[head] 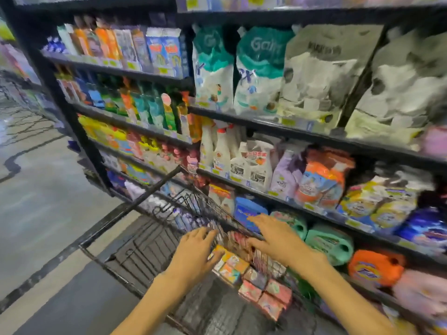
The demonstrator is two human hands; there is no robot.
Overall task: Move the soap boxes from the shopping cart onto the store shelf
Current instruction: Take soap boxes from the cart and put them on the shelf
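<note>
Black wire mesh forms the shopping cart, its thin rods crossing in a grid and its rim running as a heavier dark bar. Inside it, along the wall nearest the shelving, lie the small rectangular cardboard soap boxes, packed side by side in rows: orange and yellow ones toward the front, pink and reddish ones nearer the camera. Their faces look glossy, though the print is too blurred to read.

The left hand reaches down into the cart with fingers spread and loosely extended, its fingertips at the orange boxes; whether it presses on them or only hovers cannot be told. The right hand lies flat over the cart's wire side wall, fingers splayed and gripping nothing.

Just beside the cart stands the tall black metal store shelf, its tiers crowded. Soft white and teal plastic pouches and grey bags fill an upper tier, white spray bottles a middle one, and mint-green jugs and an orange plastic jug sit low, close behind the right wrist. The cart's wall stands between the boxes and these lower tiers. The floor is smooth grey with dark lines.
</note>
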